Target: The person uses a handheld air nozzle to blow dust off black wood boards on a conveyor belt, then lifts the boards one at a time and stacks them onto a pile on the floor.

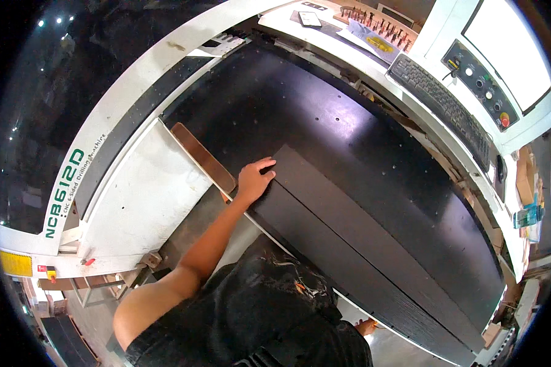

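Observation:
Two long dark brown boards lie side by side on the black table, a far board [349, 208] and a near board [343, 244], with a thin seam between them. My left hand [255, 180] rests at their left ends, its fingers apart and bent slightly over the corner, touching the boards. By the table's near edge, to the right of my body, my right hand [367, 327] shows only in part. My shirt and the edge hide most of it, so its fingers cannot be made out.
The black table [251, 92] has small holes across it. A brown strip [203, 158] stands left of my hand, beside a white machine panel [141, 189]. Along the far side are a keyboard [441, 107], a control panel with a red button [480, 85], a phone [310, 19] and a rack of bits [379, 27].

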`<move>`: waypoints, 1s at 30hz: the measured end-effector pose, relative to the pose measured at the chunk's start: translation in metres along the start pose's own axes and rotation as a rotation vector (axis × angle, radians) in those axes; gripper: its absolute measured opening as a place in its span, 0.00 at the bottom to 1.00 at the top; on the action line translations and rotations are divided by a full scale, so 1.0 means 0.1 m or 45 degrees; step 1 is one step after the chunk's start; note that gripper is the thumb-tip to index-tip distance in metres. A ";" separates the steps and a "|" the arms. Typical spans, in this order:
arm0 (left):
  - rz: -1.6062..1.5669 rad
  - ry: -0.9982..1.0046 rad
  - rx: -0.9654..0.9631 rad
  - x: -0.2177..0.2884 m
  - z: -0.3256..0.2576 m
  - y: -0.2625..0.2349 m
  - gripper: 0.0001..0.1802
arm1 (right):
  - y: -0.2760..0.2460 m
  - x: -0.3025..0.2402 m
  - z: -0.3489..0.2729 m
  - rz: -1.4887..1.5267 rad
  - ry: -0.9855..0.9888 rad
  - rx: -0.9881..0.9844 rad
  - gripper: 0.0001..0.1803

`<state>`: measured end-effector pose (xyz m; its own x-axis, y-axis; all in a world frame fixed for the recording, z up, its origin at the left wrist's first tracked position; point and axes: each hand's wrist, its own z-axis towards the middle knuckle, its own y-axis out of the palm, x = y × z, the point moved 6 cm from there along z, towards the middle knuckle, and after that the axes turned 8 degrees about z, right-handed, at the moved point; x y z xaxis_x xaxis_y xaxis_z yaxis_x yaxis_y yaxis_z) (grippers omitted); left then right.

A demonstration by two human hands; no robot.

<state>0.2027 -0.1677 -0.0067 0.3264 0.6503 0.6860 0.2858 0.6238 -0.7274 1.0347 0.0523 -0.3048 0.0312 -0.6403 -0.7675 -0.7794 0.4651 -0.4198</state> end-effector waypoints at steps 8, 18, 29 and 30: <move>-0.042 -0.042 0.137 -0.04 -0.09 -0.04 0.19 | 0.29 0.02 -0.33 0.015 0.072 -0.039 0.41; 0.384 0.023 0.432 -0.72 0.52 -0.67 0.21 | 0.31 -0.03 -0.27 0.012 0.137 -0.129 0.42; 0.585 0.082 0.332 -0.85 0.41 -0.52 0.32 | 0.30 0.36 -0.28 0.075 0.252 -0.371 0.42; 0.587 0.094 0.313 -0.85 0.43 -0.50 0.32 | 0.27 0.42 -0.27 0.151 0.191 -0.465 0.40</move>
<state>0.1220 -0.2362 -0.0279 0.4337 0.8545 0.2859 -0.1195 0.3691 -0.9217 0.9983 0.0219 -0.3354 -0.1430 -0.6900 -0.7096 -0.9438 0.3109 -0.1122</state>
